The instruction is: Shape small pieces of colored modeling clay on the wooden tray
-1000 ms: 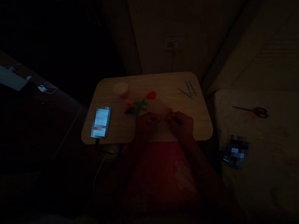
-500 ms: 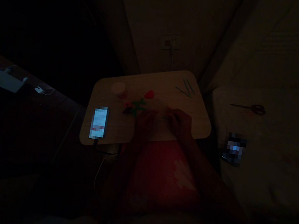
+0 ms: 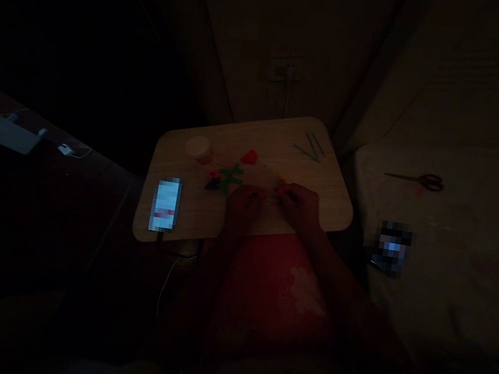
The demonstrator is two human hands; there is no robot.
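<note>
In dim light, my left hand (image 3: pixel 244 205) rests near the front of a small wooden table (image 3: pixel 202 217), its fingers pinched together. My right hand (image 3: pixel 298 204) is close by on the right, also pinched, its fingertips a short gap from the left ones. What either hand holds is too small and dark to name. Left of my left hand lie green strips (image 3: pixel 231 176) crossing one another, with a small pink and dark purple piece (image 3: pixel 213 179) beside them. A red lump (image 3: pixel 249 156) sits behind. A bit of yellow (image 3: pixel 282 180) shows just beyond my right fingers.
A lidded tub (image 3: pixel 199 149) stands at the table's back left, and a lit phone (image 3: pixel 166 205) lies at front left. Thin green sticks (image 3: pixel 311 147) lie at back right. Scissors (image 3: pixel 416 179) and a blurred dark device (image 3: pixel 391 249) rest on the pale surface to the right.
The view has shifted slightly. Both hands stay near the same spot with small finger movements, and their fingertips are a little nearer each other. The things on the table have not moved.
</note>
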